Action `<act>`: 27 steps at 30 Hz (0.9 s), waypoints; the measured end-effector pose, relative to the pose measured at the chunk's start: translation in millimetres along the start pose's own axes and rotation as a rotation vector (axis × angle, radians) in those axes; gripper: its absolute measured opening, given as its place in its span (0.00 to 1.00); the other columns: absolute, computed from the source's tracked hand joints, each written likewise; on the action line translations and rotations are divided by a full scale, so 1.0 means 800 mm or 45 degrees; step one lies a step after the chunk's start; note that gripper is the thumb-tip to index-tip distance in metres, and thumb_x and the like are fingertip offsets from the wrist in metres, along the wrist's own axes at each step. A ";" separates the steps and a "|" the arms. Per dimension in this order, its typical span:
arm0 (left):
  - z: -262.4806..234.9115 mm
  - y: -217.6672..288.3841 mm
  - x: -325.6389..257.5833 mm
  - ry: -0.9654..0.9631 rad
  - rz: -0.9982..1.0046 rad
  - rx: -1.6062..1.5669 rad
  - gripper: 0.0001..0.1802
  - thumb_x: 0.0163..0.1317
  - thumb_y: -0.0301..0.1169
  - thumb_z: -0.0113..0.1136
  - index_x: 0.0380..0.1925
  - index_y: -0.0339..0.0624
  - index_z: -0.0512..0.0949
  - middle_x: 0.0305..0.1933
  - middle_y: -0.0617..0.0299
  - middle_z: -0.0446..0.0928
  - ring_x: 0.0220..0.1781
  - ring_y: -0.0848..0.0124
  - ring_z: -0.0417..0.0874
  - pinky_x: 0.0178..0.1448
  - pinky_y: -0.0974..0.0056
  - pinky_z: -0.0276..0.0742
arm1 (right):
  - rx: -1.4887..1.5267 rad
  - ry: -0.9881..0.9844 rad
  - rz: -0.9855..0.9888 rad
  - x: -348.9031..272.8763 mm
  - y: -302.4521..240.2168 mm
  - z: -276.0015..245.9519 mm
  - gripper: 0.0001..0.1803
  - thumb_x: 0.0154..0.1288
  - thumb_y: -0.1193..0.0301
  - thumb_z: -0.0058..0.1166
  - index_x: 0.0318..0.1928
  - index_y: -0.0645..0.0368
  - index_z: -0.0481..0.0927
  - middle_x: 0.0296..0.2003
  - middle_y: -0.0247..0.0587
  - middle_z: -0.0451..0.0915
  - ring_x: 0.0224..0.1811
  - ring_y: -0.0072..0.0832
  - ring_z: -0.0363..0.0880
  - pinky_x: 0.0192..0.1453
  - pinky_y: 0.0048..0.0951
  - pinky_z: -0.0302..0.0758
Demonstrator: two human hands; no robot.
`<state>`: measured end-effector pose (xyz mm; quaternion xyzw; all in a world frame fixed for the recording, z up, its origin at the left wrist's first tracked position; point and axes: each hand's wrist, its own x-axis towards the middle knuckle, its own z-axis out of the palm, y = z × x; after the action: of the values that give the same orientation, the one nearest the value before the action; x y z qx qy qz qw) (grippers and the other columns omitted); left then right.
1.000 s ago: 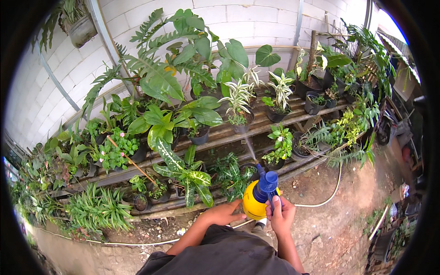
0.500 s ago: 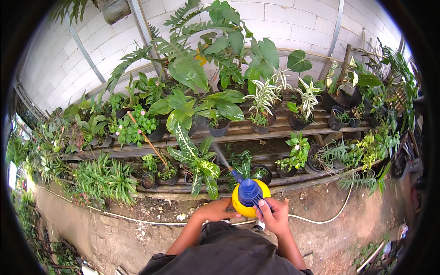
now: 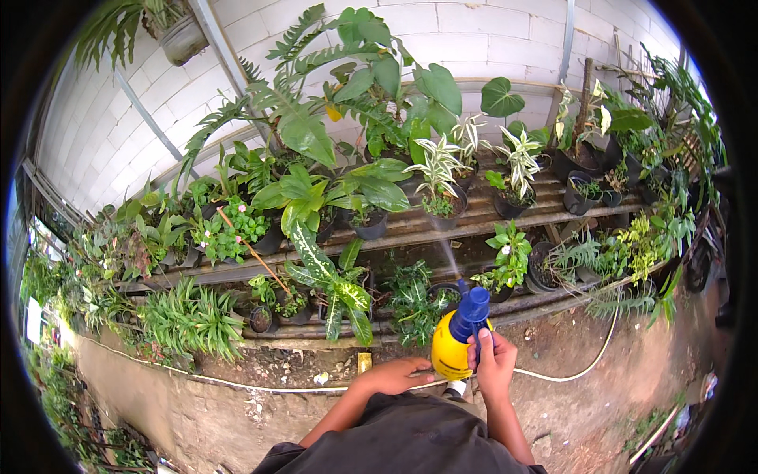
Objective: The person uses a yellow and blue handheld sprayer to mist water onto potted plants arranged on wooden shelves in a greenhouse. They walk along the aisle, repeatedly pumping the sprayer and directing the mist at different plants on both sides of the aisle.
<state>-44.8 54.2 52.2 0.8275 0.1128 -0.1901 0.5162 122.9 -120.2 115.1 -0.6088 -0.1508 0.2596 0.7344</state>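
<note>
My right hand (image 3: 495,365) is wrapped round the handle of a yellow pressure spray bottle (image 3: 452,347) with a blue top, its thumb raised at the top of the handle. The bottle leans with its nozzle away from me, and a thin mist rises toward a potted plant with white-striped leaves (image 3: 437,167) on the upper shelf. Low beside the bottle's left side, my left hand (image 3: 399,374) has its fingers stretched out; whether the fingertips touch the bottle I cannot tell. Nearest the nozzle are a dark pot (image 3: 444,294) and a leafy plant with white flowers (image 3: 512,254).
Tiered slatted shelves (image 3: 505,225) full of potted plants run along a white block wall (image 3: 442,31). A pale hose (image 3: 260,389) lies across the dirt ground behind the bottle. A hanging pot (image 3: 183,41) is at upper left. A yellow block (image 3: 364,363) lies below the shelf.
The spray bottle and my right hand have moved to the right, and the mist now points at the striped plant instead of the large-leaved ones. My left hand has shifted right too.
</note>
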 end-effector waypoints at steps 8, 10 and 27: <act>0.027 0.026 0.047 -0.085 -0.036 0.101 0.42 0.79 0.61 0.53 0.74 0.34 0.70 0.73 0.37 0.75 0.73 0.47 0.79 0.77 0.52 0.73 | -0.241 0.109 0.049 0.024 0.011 -0.076 0.22 0.84 0.63 0.57 0.35 0.69 0.86 0.20 0.30 0.78 0.20 0.14 0.72 0.24 0.22 0.67; 0.028 0.034 0.059 -0.075 -0.038 0.111 0.42 0.79 0.61 0.53 0.75 0.34 0.70 0.74 0.38 0.75 0.73 0.47 0.79 0.77 0.52 0.73 | -0.273 0.088 0.027 0.029 0.009 -0.095 0.22 0.83 0.62 0.57 0.34 0.69 0.86 0.19 0.30 0.78 0.20 0.14 0.73 0.24 0.22 0.68; 0.097 0.110 0.156 -0.073 0.045 0.083 0.42 0.79 0.61 0.54 0.73 0.32 0.71 0.73 0.36 0.75 0.74 0.43 0.77 0.77 0.50 0.72 | -0.208 -0.109 0.102 0.061 -0.021 -0.185 0.22 0.85 0.63 0.54 0.35 0.68 0.84 0.21 0.30 0.77 0.19 0.15 0.70 0.24 0.23 0.66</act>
<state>85.9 -55.2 39.3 0.8399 0.0771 -0.2080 0.4954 245.9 -215.0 95.1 -0.6607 -0.1781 0.3014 0.6641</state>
